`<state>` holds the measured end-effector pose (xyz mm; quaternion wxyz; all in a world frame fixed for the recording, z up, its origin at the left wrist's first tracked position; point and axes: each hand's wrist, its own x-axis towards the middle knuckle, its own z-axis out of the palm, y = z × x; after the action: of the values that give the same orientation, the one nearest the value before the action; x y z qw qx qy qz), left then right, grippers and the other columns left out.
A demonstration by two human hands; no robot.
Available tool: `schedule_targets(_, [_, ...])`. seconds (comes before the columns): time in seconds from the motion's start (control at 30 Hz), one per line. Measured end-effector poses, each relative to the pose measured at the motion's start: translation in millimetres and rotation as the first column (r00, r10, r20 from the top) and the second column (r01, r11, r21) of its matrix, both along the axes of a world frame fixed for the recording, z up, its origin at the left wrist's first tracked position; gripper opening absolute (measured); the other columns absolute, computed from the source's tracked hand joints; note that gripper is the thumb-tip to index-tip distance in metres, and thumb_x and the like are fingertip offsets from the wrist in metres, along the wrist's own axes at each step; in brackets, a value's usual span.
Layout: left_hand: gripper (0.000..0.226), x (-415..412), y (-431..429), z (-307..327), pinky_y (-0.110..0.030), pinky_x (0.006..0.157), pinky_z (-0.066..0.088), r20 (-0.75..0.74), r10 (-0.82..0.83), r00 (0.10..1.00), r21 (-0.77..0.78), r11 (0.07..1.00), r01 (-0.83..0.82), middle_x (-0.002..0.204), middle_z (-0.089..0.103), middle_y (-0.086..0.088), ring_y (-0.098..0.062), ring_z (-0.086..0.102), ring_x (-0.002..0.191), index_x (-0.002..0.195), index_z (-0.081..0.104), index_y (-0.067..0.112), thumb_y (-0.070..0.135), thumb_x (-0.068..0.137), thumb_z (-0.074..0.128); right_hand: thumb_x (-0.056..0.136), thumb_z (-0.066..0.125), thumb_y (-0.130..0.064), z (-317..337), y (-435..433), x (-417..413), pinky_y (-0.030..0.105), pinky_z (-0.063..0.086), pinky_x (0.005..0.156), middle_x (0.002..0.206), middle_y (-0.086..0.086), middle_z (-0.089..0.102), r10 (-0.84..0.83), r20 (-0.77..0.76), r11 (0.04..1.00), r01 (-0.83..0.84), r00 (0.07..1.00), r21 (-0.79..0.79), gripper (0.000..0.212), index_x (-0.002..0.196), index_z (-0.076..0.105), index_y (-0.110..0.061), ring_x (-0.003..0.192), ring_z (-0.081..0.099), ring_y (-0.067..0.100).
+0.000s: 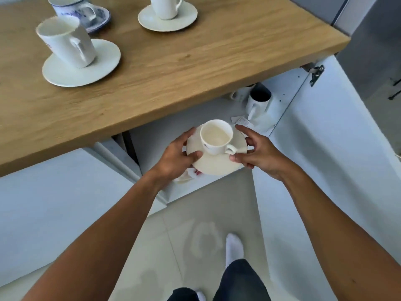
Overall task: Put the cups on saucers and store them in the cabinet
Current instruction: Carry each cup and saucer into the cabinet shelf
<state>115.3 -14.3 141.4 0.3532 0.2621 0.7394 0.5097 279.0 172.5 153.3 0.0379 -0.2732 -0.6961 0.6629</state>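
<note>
I hold a white saucer (214, 165) in both hands just below the front edge of the tabletop (173, 68), at the mouth of the open cabinet (288, 98). My left hand (175, 155) grips the saucer's left rim, its fingers (193, 156) curled round the edge. My right hand (258, 153) pinches the right rim. A white cup (216, 136) stands upright on the saucer, its handle toward my right hand. Farther in under the tabletop, a white mug (259, 103) stands inside the cabinet. On the tabletop three more cups sit on saucers: a plain pair (67, 44), a blue-patterned pair (73, 7) and another plain pair (166, 6).
</note>
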Motion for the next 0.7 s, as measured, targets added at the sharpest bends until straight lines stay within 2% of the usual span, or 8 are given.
schedule_targets(0.13, [0.070, -36, 34, -55, -0.035, 0.081, 0.061, 0.019, 0.014, 1.000, 0.040, 0.999, -0.015, 0.134, 0.049, -0.003, -0.011, 0.061, 0.103, 0.149, 0.038, 0.027, 0.010, 0.089, 0.069, 0.078, 0.080, 0.000, -57, 38, -39, 0.027, 0.047, 0.050, 0.119, 0.012, 0.066, 0.012, -0.025, 0.999, -0.011, 1.000, 0.031, 0.090, 0.151, 0.036, -0.028, 0.057, 0.055, 0.013])
schedule_targets(0.27, [0.069, -80, 65, -99, -0.027, 0.077, 0.060, 0.019, 0.000, 1.000, 0.061, 0.998, -0.001, 0.127, 0.053, -0.001, -0.018, 0.059, 0.112, 0.147, 0.042, 0.027, 0.011, 0.087, 0.072, 0.076, 0.081, -0.001, -108, 71, -79, 0.025, 0.047, 0.050, 0.112, 0.012, 0.067, 0.023, -0.069, 0.999, -0.020, 0.997, 0.042, 0.088, 0.149, 0.039, -0.026, 0.057, 0.054, 0.014])
schedule_targets(0.4, [0.064, -117, 93, -125, -0.018, 0.066, 0.056, -0.003, -0.010, 1.000, 0.085, 0.996, 0.010, 0.115, 0.054, 0.001, -0.012, 0.062, 0.099, 0.144, 0.044, 0.025, 0.009, 0.088, 0.070, 0.075, 0.082, -0.003, -142, 98, -114, 0.023, 0.045, 0.048, 0.093, 0.004, 0.068, 0.016, -0.135, 0.999, -0.009, 0.991, 0.053, 0.086, 0.148, 0.040, -0.023, 0.056, 0.054, 0.012])
schedule_targets(0.47, [0.065, -133, 103, -137, -0.016, 0.064, 0.055, -0.010, -0.010, 1.000, 0.090, 0.996, 0.011, 0.119, 0.053, -0.003, -0.011, 0.063, 0.096, 0.145, 0.044, 0.023, 0.008, 0.087, 0.070, 0.076, 0.082, -0.002, -153, 108, -131, 0.022, 0.044, 0.047, 0.089, 0.002, 0.068, 0.019, -0.161, 0.998, -0.008, 0.987, 0.065, 0.085, 0.147, 0.040, -0.020, 0.055, 0.054, 0.010])
schedule_targets(0.6, [0.071, -167, 119, -151, -0.028, 0.072, 0.061, 0.039, -0.008, 0.999, 0.137, 0.991, 0.002, 0.133, 0.047, -0.007, -0.019, 0.064, 0.107, 0.147, 0.040, 0.019, 0.001, 0.085, 0.069, 0.075, 0.081, 0.000, -165, 121, -165, 0.019, 0.043, 0.043, 0.083, 0.004, 0.064, 0.013, -0.202, 0.996, 0.005, 0.979, 0.086, 0.077, 0.141, 0.044, -0.018, 0.052, 0.053, 0.009])
schedule_targets(0.7, [0.072, -192, 127, -154, -0.028, 0.069, 0.061, 0.013, 0.021, 1.000, 0.138, 0.990, -0.022, 0.140, 0.042, -0.006, -0.018, 0.065, 0.106, 0.146, 0.040, 0.020, 0.000, 0.084, 0.070, 0.074, 0.082, 0.001, -170, 129, -192, 0.019, 0.044, 0.043, 0.076, 0.004, 0.061, 0.014, -0.229, 0.994, 0.011, 0.973, 0.108, 0.069, 0.134, 0.050, -0.015, 0.051, 0.053, 0.009])
